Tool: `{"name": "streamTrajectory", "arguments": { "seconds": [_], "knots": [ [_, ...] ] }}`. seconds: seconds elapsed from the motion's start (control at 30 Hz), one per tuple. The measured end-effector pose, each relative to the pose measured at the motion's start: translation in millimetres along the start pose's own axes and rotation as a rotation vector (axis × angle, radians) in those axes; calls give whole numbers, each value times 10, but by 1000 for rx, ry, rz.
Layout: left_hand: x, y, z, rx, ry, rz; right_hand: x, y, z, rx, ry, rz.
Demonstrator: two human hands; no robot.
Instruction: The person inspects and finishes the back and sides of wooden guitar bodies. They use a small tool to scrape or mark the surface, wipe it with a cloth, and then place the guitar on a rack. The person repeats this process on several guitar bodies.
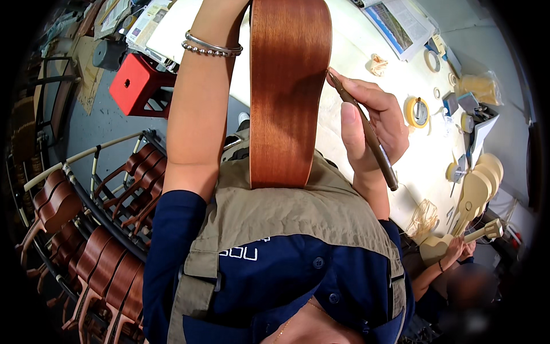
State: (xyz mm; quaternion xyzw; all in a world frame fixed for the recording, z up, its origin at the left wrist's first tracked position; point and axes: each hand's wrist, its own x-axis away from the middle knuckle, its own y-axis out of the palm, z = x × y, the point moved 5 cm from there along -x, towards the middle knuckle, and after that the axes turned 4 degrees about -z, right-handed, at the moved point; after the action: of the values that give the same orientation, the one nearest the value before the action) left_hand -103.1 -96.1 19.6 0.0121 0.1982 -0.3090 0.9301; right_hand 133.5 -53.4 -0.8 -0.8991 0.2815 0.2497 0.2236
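A reddish-brown wooden ukulele (286, 97) stands on edge against my apron, its curved side turned up toward me. My right hand (381, 114) is closed round a slim brown pen (369, 135), pinched between thumb and fingers. The pen's tip meets the right edge of the ukulele's side, near the waist curve. My left forearm reaches up along the ukulele's left side, with metal bracelets (212, 49) at the wrist. Beyond the bracelets the picture's upper edge cuts off my left hand, so its fingers are hidden.
On the white table (338, 135) lie a magazine (395, 28), a yellow tape roll (417, 112) and pale ukuleles (472, 192). A red stool (137, 86) and a rack of brown ukuleles (112, 264) stand left. At lower right a co-worker's hands (455, 249) hold a pale ukulele.
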Motion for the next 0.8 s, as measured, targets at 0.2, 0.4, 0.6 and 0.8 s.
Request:
{"name": "streamTrajectory", "arguments": {
  "seconds": [0.2, 0.4, 0.6, 0.8],
  "knots": [
    [27, -17, 46, -150, 14, 15, 49, -8, 12, 9, 21, -28],
    [23, -3, 37, -118, -85, 18, 9, -9, 26, -10, 10, 1],
    [8, -20, 2, -115, 19, -6, 86, -7, 57, -5, 36, -30],
    [8, -26, -32, -132, -49, 5, 133, -16, 52, -9, 79, -47]
  ]
}}
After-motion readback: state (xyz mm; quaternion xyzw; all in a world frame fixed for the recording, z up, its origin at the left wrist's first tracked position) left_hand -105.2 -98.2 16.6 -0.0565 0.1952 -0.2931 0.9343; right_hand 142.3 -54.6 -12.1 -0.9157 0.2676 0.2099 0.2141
